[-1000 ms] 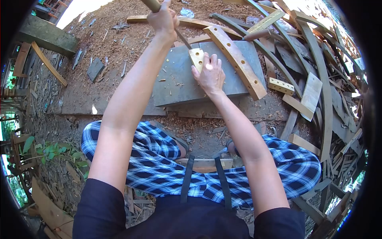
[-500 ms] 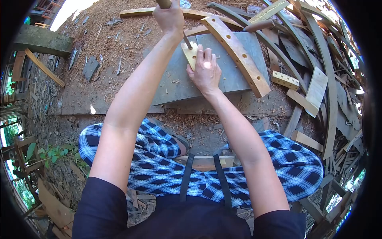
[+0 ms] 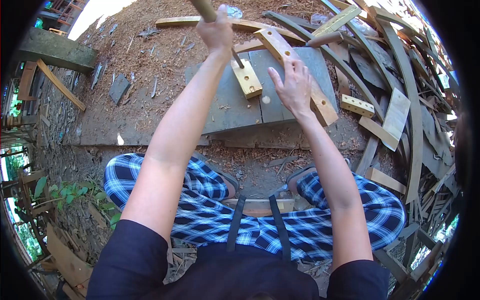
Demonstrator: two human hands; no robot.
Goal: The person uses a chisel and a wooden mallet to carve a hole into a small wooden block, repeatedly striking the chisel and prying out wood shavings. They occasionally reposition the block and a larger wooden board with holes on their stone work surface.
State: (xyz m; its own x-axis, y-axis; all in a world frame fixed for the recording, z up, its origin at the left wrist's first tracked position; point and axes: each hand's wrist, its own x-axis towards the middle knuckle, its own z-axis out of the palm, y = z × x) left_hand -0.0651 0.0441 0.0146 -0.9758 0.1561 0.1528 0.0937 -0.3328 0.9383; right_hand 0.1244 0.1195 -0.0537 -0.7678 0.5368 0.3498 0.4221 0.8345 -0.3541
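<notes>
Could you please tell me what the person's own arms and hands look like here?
The left sleeve and right sleeve are short, plain and very dark, ending above the elbows. Below them, the left arm and right arm are bare, with no watch or cables visible. The left hand and right hand are ungloved.

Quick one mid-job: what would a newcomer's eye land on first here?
First, the pale drilled block on the grey slab, where a thin-shafted tool in the left hand slants down to its far end. Then the long drilled board beneath the right hand, and the heap of curved wood strips along the right side.
</notes>
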